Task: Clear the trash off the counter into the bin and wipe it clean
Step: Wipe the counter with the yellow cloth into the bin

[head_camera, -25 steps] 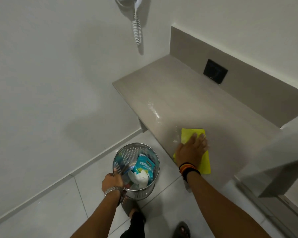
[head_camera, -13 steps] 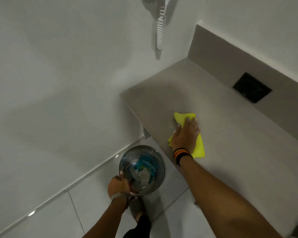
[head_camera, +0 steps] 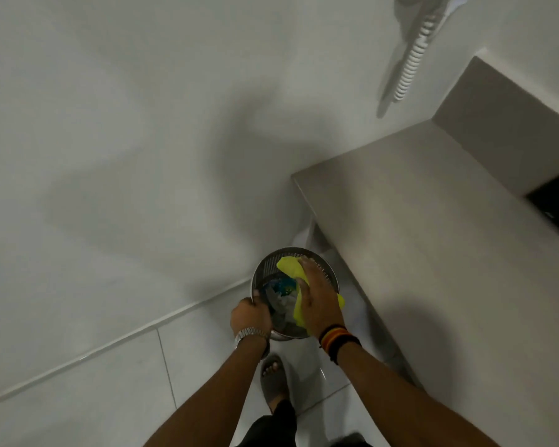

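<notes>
Cloth (head_camera: 290,265) now over bin (head_camera: 331,279)

Beige counter (head_camera: 426,240) at right, butted into the wall corner, surface bare. White glossy tile floor (head_camera: 78,398) below; metal mesh bin (head_camera: 328,272) stands on it beside the counter's edge, a sandalled foot (head_camera: 273,380) just behind.

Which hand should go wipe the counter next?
The right hand: it holds the yellow cloth over the bin and is nearer the counter. The left hand grips the bin's rim.
</notes>
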`<state>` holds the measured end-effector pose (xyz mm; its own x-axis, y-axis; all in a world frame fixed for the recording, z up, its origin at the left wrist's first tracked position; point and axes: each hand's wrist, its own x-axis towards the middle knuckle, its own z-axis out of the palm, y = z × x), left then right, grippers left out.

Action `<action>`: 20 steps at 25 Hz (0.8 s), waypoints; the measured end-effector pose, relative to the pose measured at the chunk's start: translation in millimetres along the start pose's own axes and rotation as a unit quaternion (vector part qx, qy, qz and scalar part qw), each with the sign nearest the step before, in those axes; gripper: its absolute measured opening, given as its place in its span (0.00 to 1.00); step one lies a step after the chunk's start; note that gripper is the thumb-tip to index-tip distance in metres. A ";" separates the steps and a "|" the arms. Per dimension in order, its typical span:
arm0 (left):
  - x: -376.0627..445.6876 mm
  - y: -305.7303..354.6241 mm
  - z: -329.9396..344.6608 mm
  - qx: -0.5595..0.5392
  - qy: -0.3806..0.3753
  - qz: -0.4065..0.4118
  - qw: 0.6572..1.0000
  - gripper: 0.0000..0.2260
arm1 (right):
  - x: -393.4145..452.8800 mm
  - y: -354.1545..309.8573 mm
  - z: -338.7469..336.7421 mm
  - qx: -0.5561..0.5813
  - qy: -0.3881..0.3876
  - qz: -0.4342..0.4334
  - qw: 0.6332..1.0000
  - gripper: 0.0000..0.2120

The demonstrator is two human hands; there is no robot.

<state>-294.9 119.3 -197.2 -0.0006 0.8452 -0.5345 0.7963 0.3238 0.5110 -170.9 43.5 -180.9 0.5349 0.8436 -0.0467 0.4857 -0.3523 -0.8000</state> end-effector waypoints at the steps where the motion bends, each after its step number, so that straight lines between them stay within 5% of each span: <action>1: -3.4 0.8 -1.2 -0.007 -0.001 -0.004 1.000 0.26 | 1.4 0.1 -0.5 -0.004 -0.001 -0.004 1.000 0.21; 6: -22.9 7.2 5.5 -0.001 0.003 -0.002 1.000 0.25 | -11.0 -13.6 -33.2 0.014 0.056 -0.011 0.998 0.21; 10: -51.8 10.2 20.3 0.001 0.013 0.008 1.000 0.25 | -48.6 -2.0 -116.1 0.053 0.224 0.015 0.973 0.22; 15: -90.6 1.6 56.2 0.028 0.022 0.016 0.999 0.25 | -145.4 108.9 -245.1 -0.043 0.407 0.127 0.904 0.22; 20: -85.6 -37.3 102.0 0.029 0.012 -0.002 0.999 0.36 | -193.7 194.3 -267.1 -0.108 0.349 0.255 0.895 0.24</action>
<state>-262.8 -8.5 -239.2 -0.0178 0.8541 -0.5197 0.8303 0.3023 0.4683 4.5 -296.5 -167.5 0.9903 0.1191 0.0716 0.1371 -0.7534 -0.6431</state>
